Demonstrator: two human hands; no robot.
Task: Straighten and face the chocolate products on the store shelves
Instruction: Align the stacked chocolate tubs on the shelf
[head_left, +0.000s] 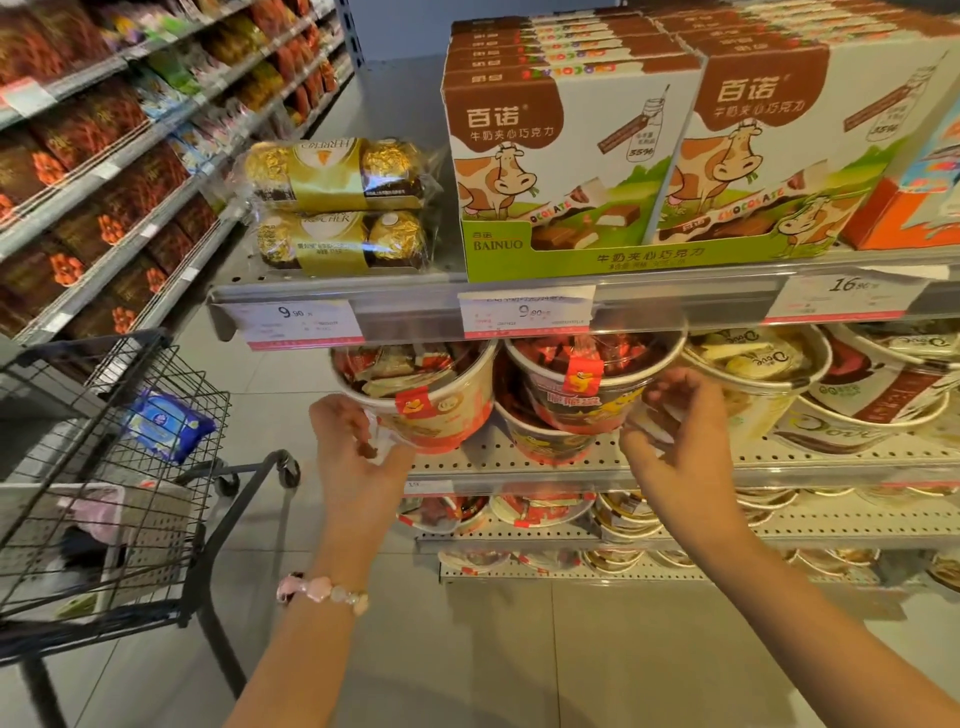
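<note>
- Your left hand (358, 441) grips the left tub (421, 400) of wrapped chocolates.
- Your right hand (670, 415) grips the upper stacked tub (587, 384), similarly filled.

The green front lip of the milk chocolate display carton (550, 249) read "BAINUO", with "百诺", "35%" and "CHOCOLATE" on the cow-printed boxes (571, 150) standing in it. The gold band of the lower foil-ball pack (340, 241) showed "ROCHER". Shelf-edge price tags read "9.90" (298, 319), "9.90" (527, 312) and "16.90" (852, 293), while a cream tub (748, 358) bore "Dove".
</note>
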